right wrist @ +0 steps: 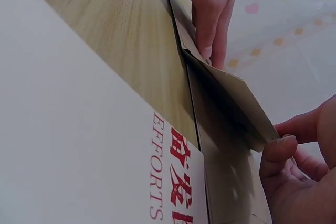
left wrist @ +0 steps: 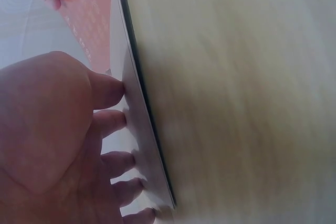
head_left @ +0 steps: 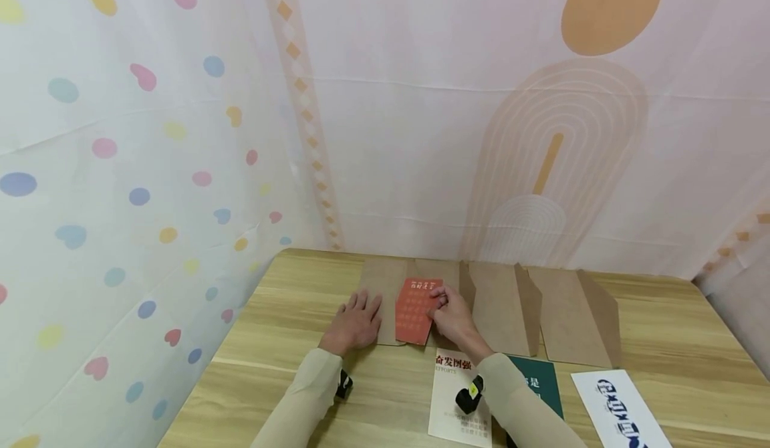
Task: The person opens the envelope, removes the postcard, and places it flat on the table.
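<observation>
A red card (head_left: pixel 414 317) with pale printed lettering stands tilted up off the table, its brown back (right wrist: pixel 231 95) showing in the right wrist view. My right hand (head_left: pixel 456 317) pinches its right edge between thumb and fingers. To its left, my left hand (head_left: pixel 353 325) lies palm down with fingers spread, resting on a brown cardboard sheet (head_left: pixel 383 275). In the left wrist view, the fingertips (left wrist: pixel 113 163) touch that sheet near its edge. The red card's lower left side meets the sheet; whether they are joined, I cannot tell.
Brown folded cardboard pieces (head_left: pixel 496 311) continue in a row to the right, with angled flaps (head_left: pixel 598 307). Nearer me lie a cream booklet (head_left: pixel 451 394) with red characters, a partly covered dark green one (head_left: pixel 544 374) and a white card (head_left: pixel 619 408). A patterned curtain (head_left: pixel 385 167) hangs behind the table.
</observation>
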A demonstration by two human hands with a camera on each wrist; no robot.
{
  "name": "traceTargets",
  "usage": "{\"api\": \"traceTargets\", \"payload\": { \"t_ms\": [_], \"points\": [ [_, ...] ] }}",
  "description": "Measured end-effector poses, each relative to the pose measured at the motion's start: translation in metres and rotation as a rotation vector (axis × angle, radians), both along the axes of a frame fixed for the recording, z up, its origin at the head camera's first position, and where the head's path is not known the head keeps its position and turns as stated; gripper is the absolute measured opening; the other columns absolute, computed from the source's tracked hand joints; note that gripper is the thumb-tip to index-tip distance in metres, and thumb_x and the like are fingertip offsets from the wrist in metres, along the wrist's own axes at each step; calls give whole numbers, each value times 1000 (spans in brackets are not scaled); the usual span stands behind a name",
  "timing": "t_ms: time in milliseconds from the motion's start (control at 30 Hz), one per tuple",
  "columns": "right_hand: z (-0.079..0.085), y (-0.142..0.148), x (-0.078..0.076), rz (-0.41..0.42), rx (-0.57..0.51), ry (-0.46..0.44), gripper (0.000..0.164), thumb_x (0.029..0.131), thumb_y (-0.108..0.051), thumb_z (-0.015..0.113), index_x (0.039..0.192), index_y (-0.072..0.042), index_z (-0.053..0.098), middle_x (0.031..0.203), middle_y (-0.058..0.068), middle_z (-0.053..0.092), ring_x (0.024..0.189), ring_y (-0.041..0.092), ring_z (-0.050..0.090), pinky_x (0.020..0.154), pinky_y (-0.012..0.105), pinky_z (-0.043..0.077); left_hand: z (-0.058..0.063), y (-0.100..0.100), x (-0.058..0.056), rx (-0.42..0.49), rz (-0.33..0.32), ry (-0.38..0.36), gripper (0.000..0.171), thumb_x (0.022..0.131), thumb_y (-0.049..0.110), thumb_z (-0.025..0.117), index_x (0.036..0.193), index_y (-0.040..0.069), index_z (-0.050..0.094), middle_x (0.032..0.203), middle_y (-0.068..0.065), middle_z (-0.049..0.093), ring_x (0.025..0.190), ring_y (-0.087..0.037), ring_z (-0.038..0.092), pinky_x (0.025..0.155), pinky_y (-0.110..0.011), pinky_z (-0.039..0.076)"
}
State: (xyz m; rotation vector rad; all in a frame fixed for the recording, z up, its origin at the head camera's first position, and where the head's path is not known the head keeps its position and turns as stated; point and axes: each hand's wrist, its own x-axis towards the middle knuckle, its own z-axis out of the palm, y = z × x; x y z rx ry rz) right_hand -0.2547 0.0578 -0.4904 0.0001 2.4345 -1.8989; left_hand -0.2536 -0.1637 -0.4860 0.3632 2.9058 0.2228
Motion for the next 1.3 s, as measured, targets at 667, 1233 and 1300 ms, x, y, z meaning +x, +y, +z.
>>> {"api": "traceTargets", "payload": {
  "t_ms": [667, 1233, 1300],
  "points": [
    [16, 16, 3, -17, -40, 40, 29, 85, 10, 65, 110, 0, 58, 85, 5, 48, 56, 13, 44, 45, 24, 38, 0, -1, 0, -5, -7, 3, 51, 107, 28, 39, 155, 11, 35, 161, -21, 25, 148, -41, 21, 115, -58, 25],
    [20, 18, 12, 28, -50, 16, 30, 85, 8, 64, 113, -2, 59, 86, 3, 48, 59, 12, 44, 44, 22, 38, 3, -3, 0, 2, -7, 0, 50, 108, 29, 37, 155, 11, 35, 161, -21, 24, 148, -42, 21, 115, -58, 25],
    [19, 18, 13, 30, -45, 20, 30, 85, 8, 64, 113, -2, 59, 86, 3, 48, 59, 12, 44, 44, 22, 38, 4, -3, 0, -1, -8, -2, 51, 108, 29, 37, 155, 11, 35, 161, -21, 24, 148, -42, 20, 115, -58, 25]
  ]
}}
